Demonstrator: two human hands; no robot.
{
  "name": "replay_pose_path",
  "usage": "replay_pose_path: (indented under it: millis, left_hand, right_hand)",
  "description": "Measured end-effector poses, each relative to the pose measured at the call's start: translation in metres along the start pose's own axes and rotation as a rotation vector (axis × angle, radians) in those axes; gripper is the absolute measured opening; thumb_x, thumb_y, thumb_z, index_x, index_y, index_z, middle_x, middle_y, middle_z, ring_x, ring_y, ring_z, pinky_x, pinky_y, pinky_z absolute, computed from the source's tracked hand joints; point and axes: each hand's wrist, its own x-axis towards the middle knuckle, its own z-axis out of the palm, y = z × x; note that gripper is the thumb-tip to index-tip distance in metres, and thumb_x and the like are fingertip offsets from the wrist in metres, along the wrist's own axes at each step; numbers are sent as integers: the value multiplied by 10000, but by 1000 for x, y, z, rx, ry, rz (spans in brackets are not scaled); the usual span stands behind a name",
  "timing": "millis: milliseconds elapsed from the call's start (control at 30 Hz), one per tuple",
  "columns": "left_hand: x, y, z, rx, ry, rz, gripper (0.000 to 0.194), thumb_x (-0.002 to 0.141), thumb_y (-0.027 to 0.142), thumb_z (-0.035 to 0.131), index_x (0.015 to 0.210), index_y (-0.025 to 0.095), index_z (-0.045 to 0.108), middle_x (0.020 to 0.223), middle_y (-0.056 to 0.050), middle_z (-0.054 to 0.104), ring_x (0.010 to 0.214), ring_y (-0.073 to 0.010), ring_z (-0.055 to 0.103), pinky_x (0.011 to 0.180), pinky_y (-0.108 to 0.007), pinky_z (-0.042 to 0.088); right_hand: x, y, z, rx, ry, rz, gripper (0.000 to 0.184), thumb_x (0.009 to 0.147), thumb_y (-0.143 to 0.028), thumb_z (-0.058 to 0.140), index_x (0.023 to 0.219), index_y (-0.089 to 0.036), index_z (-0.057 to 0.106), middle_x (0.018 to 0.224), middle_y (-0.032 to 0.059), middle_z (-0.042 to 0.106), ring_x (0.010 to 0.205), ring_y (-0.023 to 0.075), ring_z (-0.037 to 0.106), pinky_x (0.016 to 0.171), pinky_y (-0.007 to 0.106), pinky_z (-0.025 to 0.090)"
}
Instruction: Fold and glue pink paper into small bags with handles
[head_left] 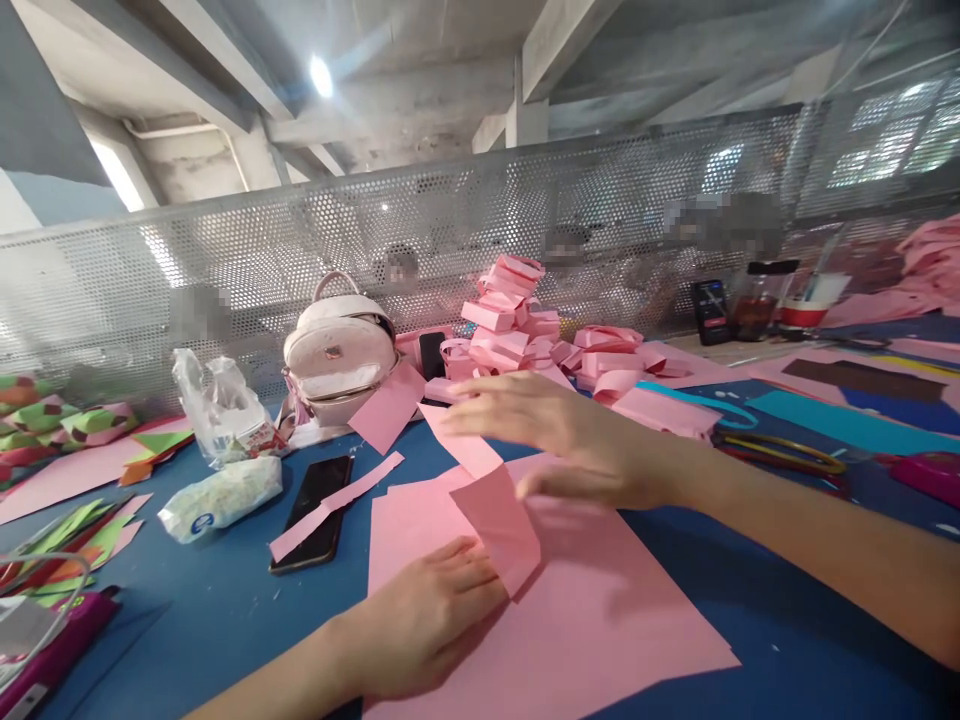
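Observation:
A folded pink paper strip (480, 480) stands bent and curling upward above a stack of pink paper sheets (600, 620). My left hand (431, 620) lies low on the stack, its fingers closed together and pressed on the strip's near end; the thumb is hidden. Over the strip's far side is my right hand (547, 430), its fingers stretched out and the thumb apart. Its fingertips are slightly blurred, and I cannot tell whether they touch the paper. Beyond the hands rises a pile of folded pink paper pieces (502, 320).
On the blue table (217, 620) at left are a phone (315, 505) under a pink strip, a tissue pack (225, 495), a plastic bag (225, 410) and a pale backpack (337, 345). Scissors (787, 450) and blue paper (862, 425) lie right. A perforated metal panel (465, 210) stands behind.

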Motion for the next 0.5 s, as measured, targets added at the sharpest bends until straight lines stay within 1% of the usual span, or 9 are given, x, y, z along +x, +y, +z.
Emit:
replay_pose_path:
  millis: [133,200,233,300,333,400,433,467,500]
  left_hand:
    - [-1,2,-4,2,5,-28,212,940,119,420,1061,183,581,1045,-95,684,988,-228,638,1111,-404,348]
    - [-3,0,-8,-52,36,-56,195,970,181,457,1095,208,605,1095,-79,696,1052,-227,639,1142,-432,310]
    - [-4,-3,-9,-88,82,-85,186,979,226,489,1112,236,619,1126,-61,701,1088,-224,636,1162,-445,281]
    - [-8,-13,-11,-138,242,-187,223,977,295,537,1185,301,619,1244,-41,674,1206,-235,588,1191,-484,216]
    - [-10,-20,-12,-154,369,-270,287,970,308,550,1254,329,591,1339,-44,624,1290,-252,526,1196,-507,195]
    - [-13,-36,-11,-223,596,-449,451,955,339,562,1396,317,470,1533,-91,421,1458,-295,293,1194,-566,147]
    - [-15,-44,-10,-368,724,-564,548,904,374,635,1414,316,443,1578,-84,340,1495,-293,197,1205,-551,120]
    - [-15,-51,-9,-540,811,-663,662,839,407,710,1427,318,418,1607,-75,272,1513,-289,130,1215,-532,97]
    - [-16,-56,-8,-658,848,-732,751,799,453,743,1443,310,385,1617,-88,238,1516,-300,117,1215,-530,112]
  right_hand:
    - [6,-16,-4,-234,-159,-115,276,968,-325,565,1198,-197,650,1129,96,696,1119,254,598,1108,478,332]
    - [0,-19,-4,-307,-174,-118,194,967,-278,547,1096,-203,671,1002,81,692,1005,241,608,1054,468,383]
    - [-5,-20,-5,-325,-168,-107,171,972,-259,527,1053,-223,673,968,67,685,976,234,603,1028,462,401]
    - [-17,-23,-10,-347,-143,-71,186,986,-236,482,981,-261,666,934,43,675,948,222,597,983,453,421]
    - [-23,-24,-14,-358,-133,-57,206,992,-227,463,956,-271,661,915,34,672,929,216,598,969,450,424]
    - [-36,-27,-20,-391,-111,-40,233,1002,-221,440,929,-279,653,879,22,672,888,202,600,951,443,429]
    - [-43,-28,-22,-405,-99,-34,230,1004,-225,444,925,-283,652,865,18,673,871,197,599,946,437,433]
    - [-50,-29,-24,-416,-88,-29,217,1003,-232,455,930,-287,651,854,13,675,858,192,598,942,431,437]
    - [-57,-30,-25,-422,-78,-21,197,1000,-239,470,941,-294,650,848,8,677,845,190,598,936,425,441]
